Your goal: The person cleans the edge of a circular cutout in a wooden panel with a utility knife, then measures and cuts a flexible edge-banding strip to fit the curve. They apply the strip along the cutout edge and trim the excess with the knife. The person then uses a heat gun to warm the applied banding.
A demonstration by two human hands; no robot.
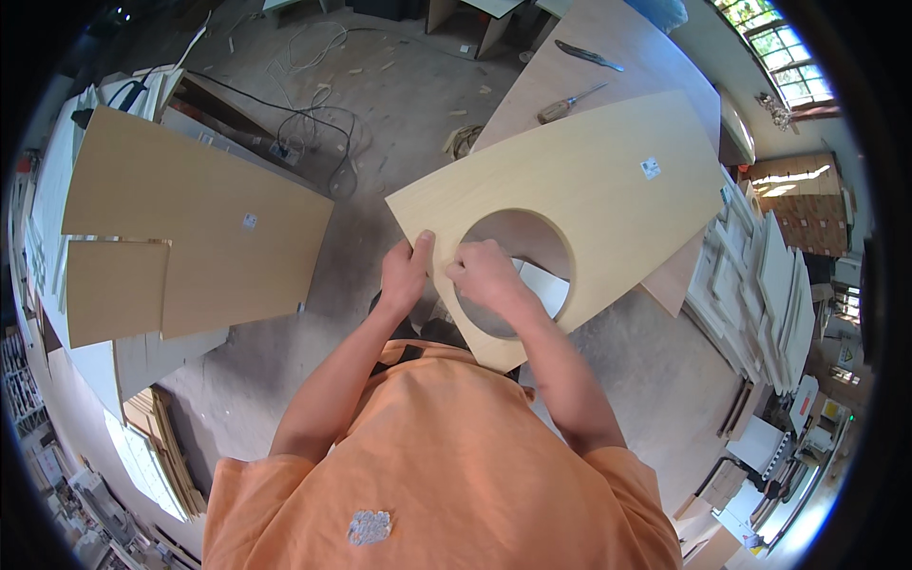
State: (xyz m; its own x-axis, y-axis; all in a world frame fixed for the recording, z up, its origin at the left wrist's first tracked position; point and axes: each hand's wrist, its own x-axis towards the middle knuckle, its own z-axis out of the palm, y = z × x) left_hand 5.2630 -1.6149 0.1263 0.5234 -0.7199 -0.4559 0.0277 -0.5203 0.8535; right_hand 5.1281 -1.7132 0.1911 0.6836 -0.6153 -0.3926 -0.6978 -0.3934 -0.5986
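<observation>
A flat, pale tan wooden panel (pixel 598 185) with straight edges stretches slantwise from the centre toward the upper right. One large round hole is cut right through it, close to the near end, leaving only a narrow strip of wood between the opening and that end edge. The cut rim looks smooth (fisheye bending makes its exact outline hard to judge). The rest of the face is plain, with faint grain and a small, square, white-and-dark label (pixel 650 168) near the far end. The far part overlaps a brownish work surface (pixel 608 71); the near end juts beyond it.
</observation>
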